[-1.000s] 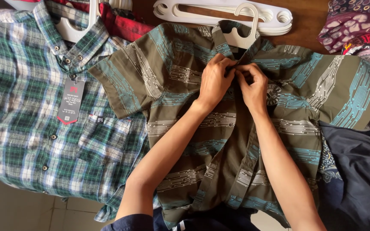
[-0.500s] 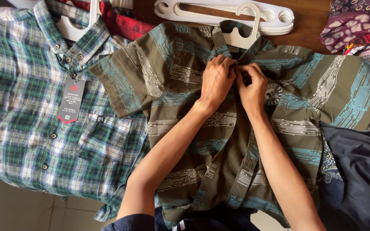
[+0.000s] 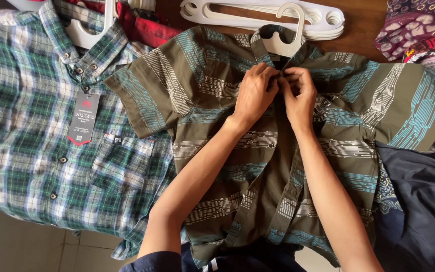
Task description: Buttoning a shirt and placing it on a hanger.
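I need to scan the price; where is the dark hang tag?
In the head view, left side: the dark hang tag lies on the green plaid shirt, below its collar.

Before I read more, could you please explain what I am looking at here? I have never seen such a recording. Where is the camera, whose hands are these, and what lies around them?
There is no machine here. A person wears one camera on the head, and it looks down at that person's own two bare hands.

The left hand and the right hand meet just below the collar of an olive shirt with teal and white stripes. The fingers pinch the front edges of the shirt together there; whether a button sits between them is hidden. The shirt lies flat on a white plastic hanger, and lower down its front is open.

Beside it lies a green and white checked shirt with a dark paper tag. More white hangers lie on the brown wooden surface. On the other side are dark blue cloth and patterned fabrics.
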